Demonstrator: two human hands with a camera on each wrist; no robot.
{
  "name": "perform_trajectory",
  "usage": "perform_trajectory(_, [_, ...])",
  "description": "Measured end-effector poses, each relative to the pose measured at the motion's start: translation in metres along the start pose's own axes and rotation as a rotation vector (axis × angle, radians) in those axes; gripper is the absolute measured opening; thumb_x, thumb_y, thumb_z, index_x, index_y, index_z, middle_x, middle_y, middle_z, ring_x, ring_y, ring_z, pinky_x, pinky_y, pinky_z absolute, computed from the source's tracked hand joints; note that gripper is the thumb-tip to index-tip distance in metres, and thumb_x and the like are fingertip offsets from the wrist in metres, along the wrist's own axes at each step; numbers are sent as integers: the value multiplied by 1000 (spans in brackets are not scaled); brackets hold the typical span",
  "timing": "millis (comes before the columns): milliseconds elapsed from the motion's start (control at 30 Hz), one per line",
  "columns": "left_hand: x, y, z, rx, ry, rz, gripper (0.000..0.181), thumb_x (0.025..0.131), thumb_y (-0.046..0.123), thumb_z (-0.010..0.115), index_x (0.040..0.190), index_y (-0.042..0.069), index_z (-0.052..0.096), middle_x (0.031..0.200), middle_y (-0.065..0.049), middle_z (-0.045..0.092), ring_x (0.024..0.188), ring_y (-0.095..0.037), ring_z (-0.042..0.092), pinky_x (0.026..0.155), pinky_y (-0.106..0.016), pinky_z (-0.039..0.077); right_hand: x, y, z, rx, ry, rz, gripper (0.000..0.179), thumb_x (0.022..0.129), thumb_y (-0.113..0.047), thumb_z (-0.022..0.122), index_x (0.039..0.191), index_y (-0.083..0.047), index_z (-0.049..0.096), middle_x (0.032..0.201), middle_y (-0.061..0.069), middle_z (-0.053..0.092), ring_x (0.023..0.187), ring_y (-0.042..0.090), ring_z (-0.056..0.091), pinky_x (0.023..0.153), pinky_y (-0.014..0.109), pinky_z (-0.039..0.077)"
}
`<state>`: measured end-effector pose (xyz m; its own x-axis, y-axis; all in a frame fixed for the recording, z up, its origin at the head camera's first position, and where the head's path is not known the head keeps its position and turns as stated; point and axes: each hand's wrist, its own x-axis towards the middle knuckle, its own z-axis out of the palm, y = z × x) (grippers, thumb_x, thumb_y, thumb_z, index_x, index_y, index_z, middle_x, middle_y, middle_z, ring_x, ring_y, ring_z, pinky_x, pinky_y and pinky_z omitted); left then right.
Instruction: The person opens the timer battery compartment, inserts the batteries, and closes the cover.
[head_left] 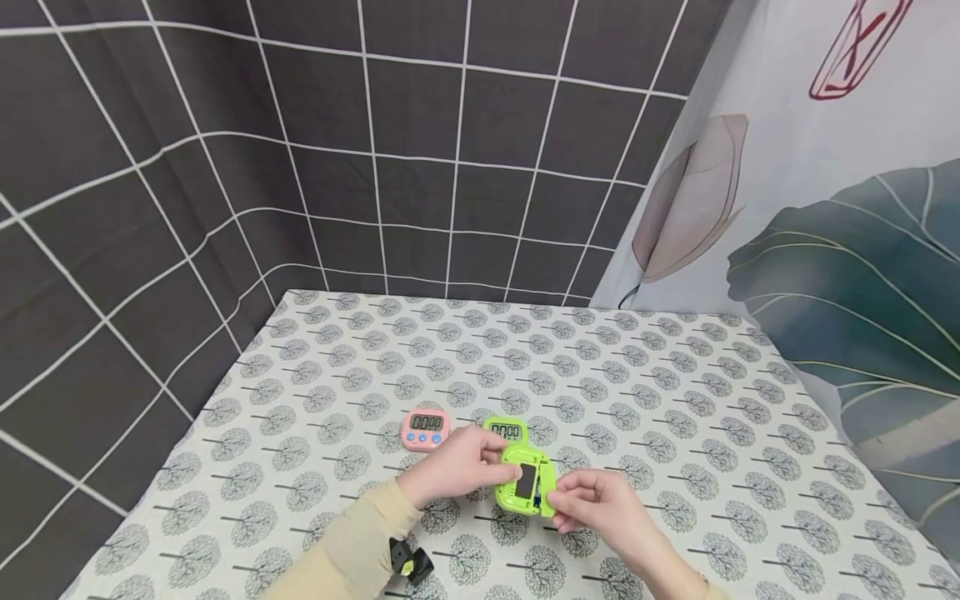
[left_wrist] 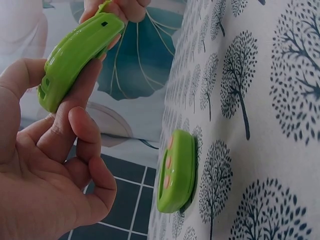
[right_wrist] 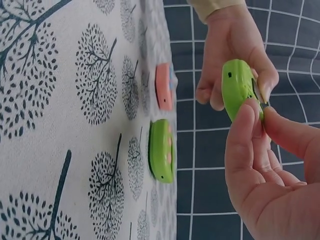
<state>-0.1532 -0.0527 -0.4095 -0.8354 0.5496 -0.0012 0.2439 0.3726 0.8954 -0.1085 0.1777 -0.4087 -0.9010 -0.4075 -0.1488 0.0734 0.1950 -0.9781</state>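
A green digital timer [head_left: 510, 498] is held above the table with its back facing up, a dark rectangle on it and the battery slot along its right side uncovered. My left hand [head_left: 457, 465] grips its left edge between thumb and fingers; in the left wrist view the timer [left_wrist: 75, 60] shows its curved side. With thumb and forefinger, my right hand [head_left: 596, 504] pinches the green battery cover [head_left: 549, 490] at the timer's right edge. Whether the cover is fully detached, I cannot tell. Something dark blue shows inside the slot, and fingers partly hide the timer.
Just behind the held timer, a second green timer [head_left: 504, 429] lies face up on the tree-patterned tablecloth [head_left: 660, 400]. To its left lies a pink timer [head_left: 426, 428] with blue buttons. A dark gridded curtain [head_left: 420, 192] hangs behind the table.
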Motion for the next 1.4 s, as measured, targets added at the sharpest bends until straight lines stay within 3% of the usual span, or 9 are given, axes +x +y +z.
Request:
perform_trajectory(267, [1, -1, 1, -5, -1, -7, 7, 84, 19, 70, 86, 12, 71, 56, 7, 56, 44, -2, 38, 42, -14, 34, 1, 0, 5, 39, 5, 54, 30, 86, -15, 66, 93, 14, 59, 81, 28, 65, 65, 17, 66, 65, 31, 58])
perform_trajectory(500, [1, -1, 2, 12, -3, 3, 8, 84, 21, 70, 87, 14, 71, 56, 10, 55, 45, -2, 38, 42, -15, 34, 2, 0, 6, 46, 3, 90, 30, 86, -18, 68, 88, 11, 58, 77, 22, 66, 60, 16, 64, 59, 33, 57])
perform_trajectory(733, [0, 0, 2, 35, -5, 5, 15, 83, 24, 71, 92, 12, 72, 56, 10, 53, 46, -1, 39, 44, -15, 35, 3, 1, 4, 78, -16, 101, 47, 88, -15, 65, 119, 16, 47, 86, 14, 68, 64, 17, 66, 62, 34, 58])
perform_trajectory(833, [-1, 1, 2, 27, -11, 2, 19, 83, 23, 71, 96, 9, 72, 56, 10, 53, 46, -1, 38, 44, -15, 35, 3, 0, 4, 91, -35, 96, 52, 89, -14, 64, 124, 18, 44, 89, 15, 69, 66, 17, 66, 65, 35, 58])
perform_trajectory(1067, [-2, 3, 3, 55, -25, 16, 17, 83, 24, 71, 95, 12, 72, 56, 11, 53, 45, -1, 37, 43, -14, 34, 2, -1, 0, 97, -94, 81, 40, 88, -9, 63, 114, 18, 51, 86, 17, 69, 65, 15, 66, 65, 34, 58])
perform_trajectory(1300, [-2, 5, 3, 74, -55, 18, 11, 83, 25, 71, 83, 14, 69, 56, 10, 54, 43, 0, 33, 41, -13, 31, 2, -1, -3, 88, -149, 66, 31, 87, -6, 63, 106, 17, 55, 83, 25, 67, 62, 16, 67, 63, 36, 58])
perform_trajectory(1400, [-2, 6, 3, 74, -57, 23, 12, 84, 24, 71, 87, 12, 70, 55, 10, 53, 43, 0, 33, 41, -13, 31, 2, -1, -4, 80, -150, 65, 32, 87, -6, 63, 106, 18, 55, 83, 28, 66, 62, 16, 67, 63, 37, 58])
